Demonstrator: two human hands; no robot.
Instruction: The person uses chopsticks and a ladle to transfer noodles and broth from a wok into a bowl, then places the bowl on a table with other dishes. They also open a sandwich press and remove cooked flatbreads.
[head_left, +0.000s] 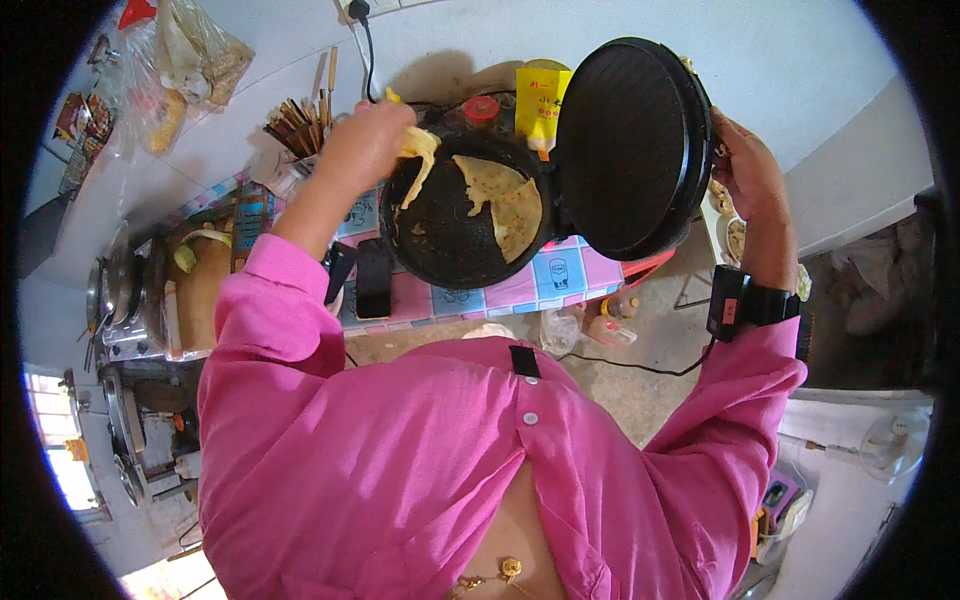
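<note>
My left hand (367, 142) is closed on a limp piece of flatbread (421, 154), which hangs over the left side of a black electric griddle pan (442, 255). Two joined wedges of browned flatbread (517, 214) lie on the right part of the pan, with small crumbs at its left. The round black lid (626, 150) stands raised at the pan's right. At the lid's outer right edge is my right hand (746, 161), fingers against the rim; its fingertips are partly hidden behind the lid.
Behind the pan stand a red-lidded jar (481, 111) and a yellow packet (536, 105). A black phone (373, 279) lies beside it on the checked tablecloth (517, 285). Chopsticks (300, 124) stand at the back left, near a cutting board (199, 289). Bottles (619, 306) are on the floor.
</note>
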